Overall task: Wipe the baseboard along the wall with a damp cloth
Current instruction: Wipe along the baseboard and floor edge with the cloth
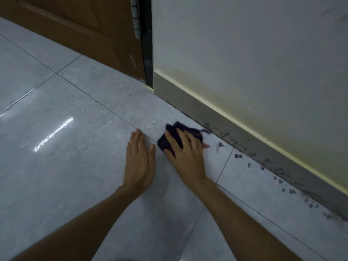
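A grey baseboard [190, 99] runs along the foot of the white wall [254, 53], from the door frame down to the right edge. Dark smears mark its lower part toward the right. A dark cloth [174, 129] lies bunched on the floor tile just in front of the baseboard. My right hand [183, 150] lies on top of the cloth, fingers spread over it and pressing it to the floor. My left hand [140, 157] rests flat on the tile just left of the cloth, fingers together, holding nothing.
A brown wooden door [79, 29] with a hinge [136, 17] and a dark door frame [147, 44] stands at the top left. Dark spots [238, 156] dot the glossy grey floor tiles [56, 147] along the baseboard at the right.
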Demonstrator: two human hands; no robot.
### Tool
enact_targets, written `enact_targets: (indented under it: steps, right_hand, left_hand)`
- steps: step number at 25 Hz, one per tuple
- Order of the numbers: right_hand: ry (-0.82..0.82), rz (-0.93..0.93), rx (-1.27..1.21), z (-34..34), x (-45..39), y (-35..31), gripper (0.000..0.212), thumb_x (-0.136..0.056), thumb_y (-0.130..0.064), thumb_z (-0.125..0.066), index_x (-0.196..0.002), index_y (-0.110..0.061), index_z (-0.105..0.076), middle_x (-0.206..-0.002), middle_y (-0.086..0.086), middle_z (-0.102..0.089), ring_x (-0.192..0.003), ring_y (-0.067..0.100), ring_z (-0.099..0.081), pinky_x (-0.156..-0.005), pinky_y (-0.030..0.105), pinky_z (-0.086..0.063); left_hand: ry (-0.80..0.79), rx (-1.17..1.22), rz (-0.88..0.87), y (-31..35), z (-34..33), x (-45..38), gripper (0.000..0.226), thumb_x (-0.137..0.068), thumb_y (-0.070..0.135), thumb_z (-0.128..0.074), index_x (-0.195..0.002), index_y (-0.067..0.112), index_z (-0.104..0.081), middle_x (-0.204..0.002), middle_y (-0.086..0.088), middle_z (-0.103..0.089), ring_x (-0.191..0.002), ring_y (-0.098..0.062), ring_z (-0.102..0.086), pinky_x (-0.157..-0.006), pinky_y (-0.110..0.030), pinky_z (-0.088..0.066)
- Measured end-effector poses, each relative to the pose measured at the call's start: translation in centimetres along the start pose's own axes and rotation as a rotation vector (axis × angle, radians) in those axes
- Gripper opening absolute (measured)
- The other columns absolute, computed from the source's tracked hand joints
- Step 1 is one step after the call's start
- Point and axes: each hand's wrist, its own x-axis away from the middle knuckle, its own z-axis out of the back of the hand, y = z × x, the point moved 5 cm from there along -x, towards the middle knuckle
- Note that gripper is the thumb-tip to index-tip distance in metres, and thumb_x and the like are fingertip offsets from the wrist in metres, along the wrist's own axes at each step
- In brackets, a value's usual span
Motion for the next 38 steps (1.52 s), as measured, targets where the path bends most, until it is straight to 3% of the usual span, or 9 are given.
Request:
enact_targets:
  steps: [6,10,14,16,18,20,28,35,38]
  right_hand:
    - [0.024,-0.151,0.107,2.0,1.9,5.7,0.046,-0.089,-0.037,-0.060,-0.133,-0.022,-0.055,-0.123,0.016,-0.061,-0.096,0.038,-0.055,-0.078,0.049,-0.053]
    - [0.084,0.170,0.070,6.6,0.0,6.1,0.048,-0.072,-0.015,-0.084,-0.117,-0.012,-0.067,-0.110,0.017,-0.067,-0.079,0.037,-0.059,-0.067,0.042,-0.054]
    - [0.189,0.552,0.355,5.6,-9.4,-0.5,0.044,-0.087,-0.009,-0.059,-0.128,-0.022,-0.055,-0.123,0.015,-0.063,-0.103,0.039,-0.058,-0.082,0.046,-0.045]
    - [0.053,0.677,0.529,2.4,-13.0,-2.8,0.048,-0.092,-0.017,-0.053,-0.139,-0.026,-0.048,-0.128,0.016,-0.061,-0.121,0.040,-0.052,-0.100,0.051,-0.039]
    - [-0.138,0.665,0.703,0.3,-13.8,-1.9,0.057,-0.097,-0.031,-0.048,-0.151,-0.026,-0.031,-0.141,0.017,-0.053,-0.139,0.034,-0.038,-0.116,0.052,-0.011]
    - [-0.183,0.633,0.702,0.6,-12.2,0.1,0.064,-0.095,-0.032,-0.046,-0.153,-0.016,-0.025,-0.144,0.019,-0.049,-0.142,0.030,-0.033,-0.114,0.053,0.009]
    - [-0.197,0.596,0.636,6.0,0.2,9.2,0.054,-0.083,0.001,-0.054,-0.136,0.001,-0.049,-0.107,0.028,-0.067,-0.109,0.036,-0.062,-0.120,0.049,-0.012]
    - [-0.173,0.597,0.672,1.0,-8.5,2.3,0.063,-0.091,-0.021,-0.055,-0.149,-0.014,-0.031,-0.137,0.025,-0.054,-0.140,0.032,-0.036,-0.118,0.047,0.005]
    - [-0.182,0.582,0.678,0.6,-9.5,2.2,0.060,-0.095,-0.023,-0.050,-0.150,-0.011,-0.031,-0.140,0.022,-0.052,-0.140,0.031,-0.036,-0.119,0.046,0.001]
  left_hand:
    - [-0.065,-0.008,0.010,-0.2,0.2,0.1,0.064,-0.097,0.048,-0.018,-0.150,0.019,0.003,-0.159,0.008,0.006,-0.144,-0.002,0.007,-0.117,-0.025,0.003]
    - [-0.056,-0.007,0.007,-0.3,0.0,0.0,0.065,-0.097,0.049,-0.017,-0.150,0.019,0.005,-0.159,0.008,0.008,-0.144,-0.002,0.010,-0.117,-0.026,0.004]
    - [-0.040,-0.022,0.001,0.5,0.1,0.3,0.067,-0.096,0.050,-0.018,-0.149,0.018,0.009,-0.159,0.005,0.012,-0.143,-0.003,0.015,-0.115,-0.026,0.009]
    - [-0.028,-0.058,0.010,0.8,0.0,0.4,0.070,-0.094,0.052,-0.016,-0.148,0.017,0.013,-0.158,0.005,0.016,-0.142,-0.004,0.019,-0.116,-0.030,0.010]
    - [-0.029,-0.138,0.009,0.8,-0.3,0.6,0.072,-0.092,0.053,-0.013,-0.147,0.016,0.017,-0.157,0.003,0.020,-0.141,-0.005,0.023,-0.117,-0.033,0.012]
    - [-0.040,-0.196,0.001,0.8,-0.5,0.6,0.072,-0.092,0.053,-0.010,-0.146,0.014,0.018,-0.157,0.002,0.022,-0.141,-0.006,0.025,-0.117,-0.034,0.014]
    - [-0.096,-0.237,-0.009,0.9,0.1,0.6,0.071,-0.092,0.051,-0.007,-0.147,0.011,0.013,-0.157,-0.001,0.020,-0.142,-0.011,0.024,-0.117,-0.036,0.012]
    - [-0.080,-0.260,0.007,0.9,-0.6,0.5,0.069,-0.096,0.050,-0.012,-0.146,0.012,0.017,-0.157,-0.002,0.022,-0.141,-0.012,0.025,-0.117,-0.037,0.013]
    - [-0.078,-0.277,0.009,0.8,-0.6,0.4,0.069,-0.096,0.050,-0.013,-0.147,0.011,0.016,-0.157,-0.002,0.022,-0.141,-0.012,0.025,-0.117,-0.036,0.013]
